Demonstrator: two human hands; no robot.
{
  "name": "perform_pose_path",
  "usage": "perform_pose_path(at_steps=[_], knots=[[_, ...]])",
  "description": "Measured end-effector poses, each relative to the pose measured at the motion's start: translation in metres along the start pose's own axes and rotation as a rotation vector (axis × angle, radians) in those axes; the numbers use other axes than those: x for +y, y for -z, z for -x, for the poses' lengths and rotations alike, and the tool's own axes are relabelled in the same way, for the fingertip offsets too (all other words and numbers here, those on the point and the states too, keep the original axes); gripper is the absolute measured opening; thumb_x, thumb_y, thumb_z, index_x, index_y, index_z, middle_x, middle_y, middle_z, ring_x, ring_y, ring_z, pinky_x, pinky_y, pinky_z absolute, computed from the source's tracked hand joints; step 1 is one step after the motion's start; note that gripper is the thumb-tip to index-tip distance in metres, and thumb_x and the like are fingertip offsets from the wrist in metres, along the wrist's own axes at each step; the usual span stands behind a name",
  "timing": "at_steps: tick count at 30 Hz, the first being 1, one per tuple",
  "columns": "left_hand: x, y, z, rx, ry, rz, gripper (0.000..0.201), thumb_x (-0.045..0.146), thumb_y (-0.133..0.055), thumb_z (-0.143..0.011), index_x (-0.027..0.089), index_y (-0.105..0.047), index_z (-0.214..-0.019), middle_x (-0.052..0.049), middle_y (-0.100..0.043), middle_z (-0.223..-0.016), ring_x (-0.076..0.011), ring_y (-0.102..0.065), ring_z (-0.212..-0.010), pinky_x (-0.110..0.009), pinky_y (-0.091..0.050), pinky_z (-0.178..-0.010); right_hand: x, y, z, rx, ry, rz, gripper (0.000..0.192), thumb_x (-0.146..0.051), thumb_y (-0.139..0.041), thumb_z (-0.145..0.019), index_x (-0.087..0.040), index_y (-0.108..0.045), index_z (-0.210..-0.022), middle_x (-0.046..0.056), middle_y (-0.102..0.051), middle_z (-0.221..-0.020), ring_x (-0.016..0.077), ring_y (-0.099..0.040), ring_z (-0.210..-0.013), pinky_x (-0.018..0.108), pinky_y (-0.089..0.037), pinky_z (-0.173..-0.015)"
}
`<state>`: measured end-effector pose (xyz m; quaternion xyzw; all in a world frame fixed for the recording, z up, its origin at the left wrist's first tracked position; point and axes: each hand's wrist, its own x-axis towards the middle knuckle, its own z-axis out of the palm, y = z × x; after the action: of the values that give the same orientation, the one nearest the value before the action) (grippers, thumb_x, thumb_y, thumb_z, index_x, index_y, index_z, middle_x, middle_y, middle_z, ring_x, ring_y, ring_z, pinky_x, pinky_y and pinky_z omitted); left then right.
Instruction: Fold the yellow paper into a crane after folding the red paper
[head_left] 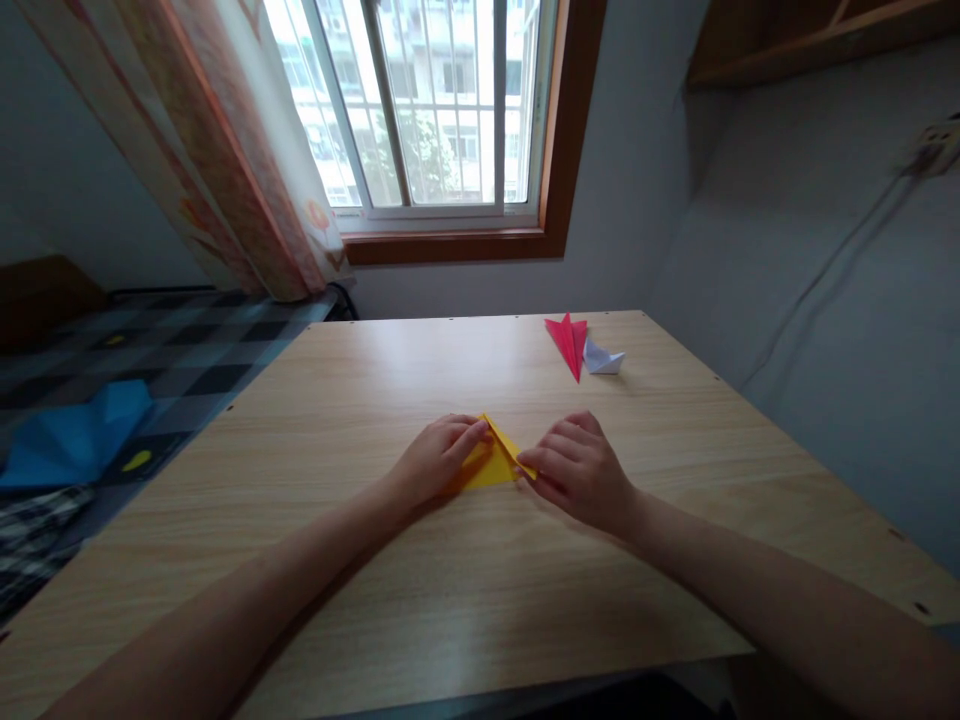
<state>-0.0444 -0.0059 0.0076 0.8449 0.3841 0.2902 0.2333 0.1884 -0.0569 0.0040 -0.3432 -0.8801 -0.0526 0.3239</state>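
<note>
One folded sheet of yellow paper (493, 465) lies flat near the middle of the counter (420, 610), shaped as a triangle with its apex pointing away from the person. Both hands rest on it. The left hand (437, 458) lies palm down over the left part of the sheet, its fingers (471, 435) stretched flat along the upper left edge toward the apex — open and pressing, not gripping. The right hand (581, 468) meets the sheet at its right corner, fingers curled and bunched; the fingertips touch the paper's right edge, but whether they pinch it or only press it down cannot be told. The two forearms run in from the lower corners of the view and converge on the sheet.

Farther back, toward the right rear part of the counter, lies a red folded paper (568, 342), pointed and narrow — just beside it, on its right and touching or nearly so, is a smaller white folded paper (603, 359). Both are well apart from the hands.

The counter is of pale wood grain. To its left is a bed with a dark checked cover (187, 360), on which sits a blue crumpled object (79, 440). Behind the counter are a barred window (427, 100) in a brown wooden frame, and a patterned curtain (240, 150) drawn to its left side.
</note>
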Motion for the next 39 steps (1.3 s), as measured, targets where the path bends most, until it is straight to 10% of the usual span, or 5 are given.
perform_pose_path(at_steps=[10,20,25,39], knots=[[0.009,-0.001,0.0,-0.009,0.128,0.173,0.042,0.046,-0.057,-0.086,0.017,-0.053,-0.057,-0.001,-0.054,-0.067,-0.0147,-0.051,-0.067,-0.026,-0.041,-0.063,-0.013,0.0,0.006,-0.064,0.291,0.022,0.021,-0.04,-0.051,-0.099,-0.03,-0.068,-0.107,-0.002,-0.071,-0.082,0.0173,-0.058,-0.08,0.039,-0.033,-0.087],[0.012,-0.001,0.006,-0.025,0.383,0.785,0.034,0.05,-0.062,-0.077,0.02,-0.049,-0.082,0.003,-0.053,-0.068,-0.0112,-0.051,-0.057,-0.02,-0.039,-0.05,0.024,-0.01,-0.001,0.253,-0.314,-0.259,0.043,-0.044,-0.054,-0.094,-0.024,-0.052,-0.133,0.013,-0.059,-0.126,0.0279,-0.051,-0.121,0.048,-0.04,-0.104],[0.013,0.003,0.007,0.021,0.406,0.921,0.032,0.047,-0.064,-0.075,0.02,-0.051,-0.086,0.003,-0.056,-0.073,-0.011,-0.053,-0.06,-0.02,-0.042,-0.052,0.041,-0.025,-0.002,0.19,-0.598,-0.758,0.067,-0.059,-0.054,-0.09,-0.022,-0.037,-0.143,0.017,-0.053,-0.136,0.0261,-0.054,-0.125,0.044,-0.048,-0.1],[-0.001,-0.003,0.003,0.093,0.349,0.602,0.033,0.051,-0.057,-0.083,0.018,-0.055,-0.081,0.002,-0.055,-0.07,-0.0133,-0.052,-0.062,-0.022,-0.041,-0.054,0.037,-0.024,-0.009,0.24,-0.791,-1.322,0.05,-0.038,-0.08,-0.071,-0.023,-0.054,-0.112,0.005,-0.074,-0.101,0.0238,-0.07,-0.098,0.043,-0.056,-0.091]])
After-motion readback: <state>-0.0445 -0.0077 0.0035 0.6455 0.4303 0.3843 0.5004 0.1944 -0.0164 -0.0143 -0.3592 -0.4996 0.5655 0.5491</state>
